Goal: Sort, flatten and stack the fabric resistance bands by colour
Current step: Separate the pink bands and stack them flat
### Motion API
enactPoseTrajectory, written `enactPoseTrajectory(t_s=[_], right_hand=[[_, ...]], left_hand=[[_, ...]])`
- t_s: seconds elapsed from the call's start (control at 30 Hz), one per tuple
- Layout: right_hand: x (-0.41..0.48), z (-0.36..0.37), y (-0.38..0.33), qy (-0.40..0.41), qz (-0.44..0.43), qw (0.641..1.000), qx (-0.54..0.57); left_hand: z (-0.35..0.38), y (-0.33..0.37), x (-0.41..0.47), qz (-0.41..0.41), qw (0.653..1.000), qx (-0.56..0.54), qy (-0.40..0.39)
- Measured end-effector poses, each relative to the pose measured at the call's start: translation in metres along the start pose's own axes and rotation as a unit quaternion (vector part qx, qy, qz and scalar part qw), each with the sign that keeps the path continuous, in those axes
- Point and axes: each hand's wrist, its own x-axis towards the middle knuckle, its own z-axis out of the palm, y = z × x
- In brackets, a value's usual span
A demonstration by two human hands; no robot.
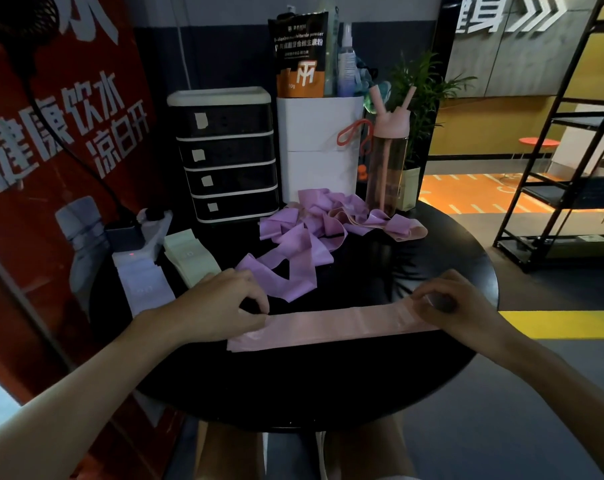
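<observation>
Where it lies flat, left hand [221, 303] and right hand [457, 301] pinch the pink band [335, 325].

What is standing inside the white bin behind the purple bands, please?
A black-and-orange powder pouch, a spray bottle and a pale bottle stick out; the white bin's wall hides their lower parts.

Smooth pink band [331, 327] on a glossy black table [328, 382]

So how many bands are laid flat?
1: the pink band, pinched between left hand and right hand at the table front. The heap behind is tangled and may hide more.
</observation>
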Motion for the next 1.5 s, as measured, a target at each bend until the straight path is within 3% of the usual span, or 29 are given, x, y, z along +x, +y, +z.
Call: enactPoseTrajectory(t_s=[0.1,0.2,0.3,0.77,1.37,1.5], right_hand=[[0.004,-0.004,0.0,-0.052,-0.035,0.997,-0.033],[0.008,-0.006,-0.002,-0.146,-0.024,0.986,-0.072],[0.009,-0.006,0.001,-0.186,-0.02,0.98,-0.065],[0.013,-0.013,0.012,-0.187,-0.016,0.982,-0.035],[0.01,-0.015,0.011,-0.201,-0.016,0.979,-0.037],[0.021,-0.016,0.004,-0.142,-0.017,0.99,0.0]], left_hand=[[0.005,0.01,-0.001,0.021,1.0,-0.001,0.009],[0.015,0.022,-0.001,0.062,0.998,0.007,0.005],[0.022,0.026,-0.002,0.067,0.998,-0.006,-0.003],[0.027,0.027,-0.001,0.065,0.997,-0.043,-0.001],[0.026,0.03,0.003,0.086,0.996,-0.007,-0.001],[0.02,0.033,0.015,0.081,0.996,-0.042,0.023]])
